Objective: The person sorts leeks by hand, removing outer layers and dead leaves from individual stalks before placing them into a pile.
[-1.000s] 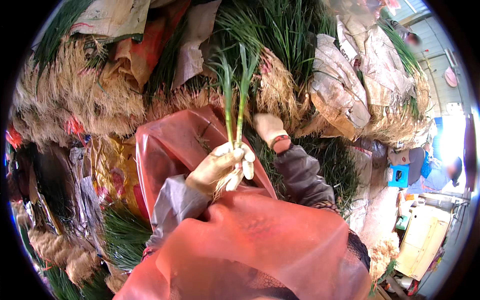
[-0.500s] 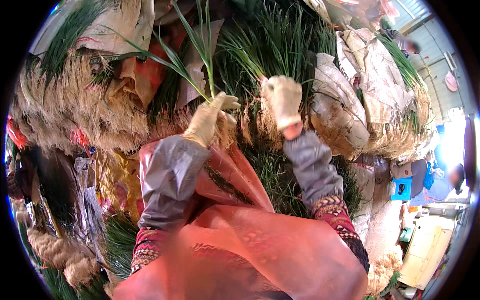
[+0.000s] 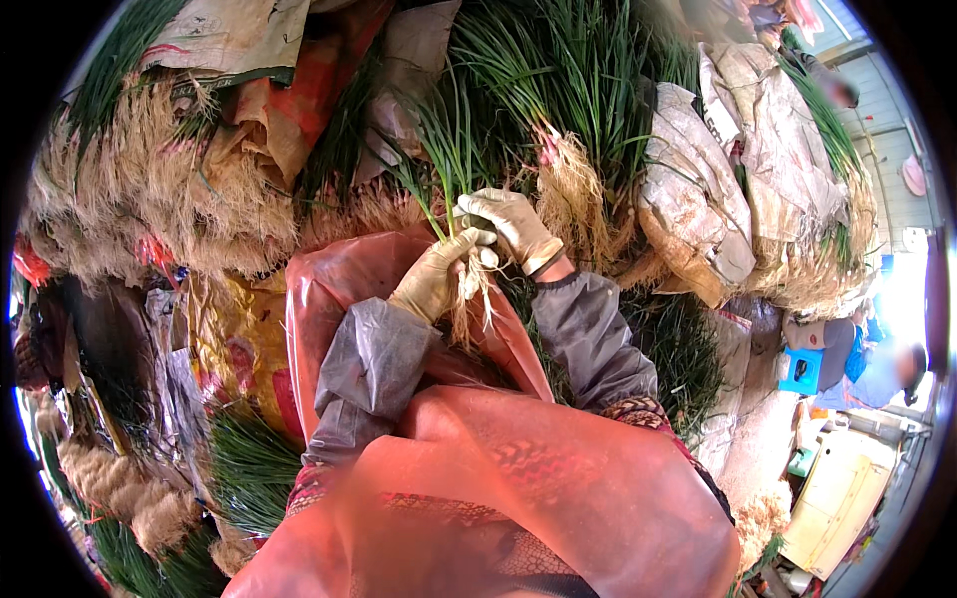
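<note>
In front of me, my gloved left hand (image 3: pixel 439 274) is closed round a small bunch of green garlic (image 3: pixel 451 164). Its long leaves point up and away, and the pale roots hang below the fingers. My gloved right hand (image 3: pixel 510 231) meets it from the right, fingers bent against the same stems just above the left hand. Both gloves are cream coloured. Just beyond the right hand lies a thicker bundle of green garlic (image 3: pixel 573 189), pinkish at the stem bases with tan roots.
A red plastic apron (image 3: pixel 558 478) covers my lap. Rooted piles (image 3: pixel 150 199) lie at the left, part covered by sacks. Another sack-wrapped pile (image 3: pixel 698 189) lies at the right. Farther right are a blue stool (image 3: pixel 800 370), a person (image 3: pixel 867 374) and a cream box-shaped object (image 3: pixel 837 498).
My right hand has come left from the thicker bundle to the left hand. More leaves now stand in the held bunch. My left hand has shifted slightly down and right.
</note>
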Available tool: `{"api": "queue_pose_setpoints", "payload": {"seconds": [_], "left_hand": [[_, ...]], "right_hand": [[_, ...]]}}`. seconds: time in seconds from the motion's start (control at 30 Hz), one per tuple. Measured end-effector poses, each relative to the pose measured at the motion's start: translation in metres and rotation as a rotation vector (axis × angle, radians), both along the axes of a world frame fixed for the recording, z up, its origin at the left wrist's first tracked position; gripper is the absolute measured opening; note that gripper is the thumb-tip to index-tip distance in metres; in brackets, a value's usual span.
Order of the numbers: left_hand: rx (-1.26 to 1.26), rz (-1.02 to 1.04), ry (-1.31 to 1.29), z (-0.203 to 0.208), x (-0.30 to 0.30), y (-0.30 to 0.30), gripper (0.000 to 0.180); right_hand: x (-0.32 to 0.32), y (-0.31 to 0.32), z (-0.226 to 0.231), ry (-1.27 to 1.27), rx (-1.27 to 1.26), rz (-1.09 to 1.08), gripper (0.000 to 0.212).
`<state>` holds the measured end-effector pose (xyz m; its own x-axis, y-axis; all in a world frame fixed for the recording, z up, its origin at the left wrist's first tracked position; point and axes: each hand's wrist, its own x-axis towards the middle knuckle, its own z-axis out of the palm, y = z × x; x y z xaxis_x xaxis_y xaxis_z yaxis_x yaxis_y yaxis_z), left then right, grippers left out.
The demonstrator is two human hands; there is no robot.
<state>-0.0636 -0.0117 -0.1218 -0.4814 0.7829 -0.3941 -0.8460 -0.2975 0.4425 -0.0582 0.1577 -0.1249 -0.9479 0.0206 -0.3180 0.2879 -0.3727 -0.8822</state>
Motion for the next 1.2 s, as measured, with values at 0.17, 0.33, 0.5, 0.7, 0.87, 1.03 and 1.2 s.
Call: {"api": "queue_pose_setpoints", "payload": {"seconds": [0.17, 0.33, 0.5, 0.7, 0.87, 1.03, 1.2], "left_hand": [[-0.121, 0.137, -0.049, 0.002, 0.002, 0.001, 0.020], [0.139, -0.014, 0.263, 0.014, 0.008, -0.013, 0.025], [0.010, 0.011, -0.044, 0.002, -0.010, -0.009, 0.034], [-0.118, 0.177, 0.203, -0.002, -0.035, 0.019, 0.041], [-0.372, 0.161, 0.174, -0.005, -0.032, 0.027, 0.033], [-0.187, 0.134, 0.118, -0.006, -0.018, 0.017, 0.027], [-0.078, 0.081, 0.136, -0.008, -0.016, 0.004, 0.029]], "right_hand": [[-0.008, -0.019, -0.002, 0.475, 1.395, -0.290, 0.026], [-0.011, 0.010, 0.012, -0.306, 1.552, 0.427, 0.029], [-0.002, 0.033, 0.056, 0.137, 1.843, -0.046, 0.033], [-0.048, 0.071, 0.041, 0.054, 2.019, -0.078, 0.023], [0.014, -0.008, 0.036, 0.365, 1.897, 0.190, 0.031], [0.008, 0.011, 0.024, 0.179, 0.950, -0.117, 0.040], [-0.011, 0.005, 0.014, -0.077, -0.124, 0.173, 0.030]]}}
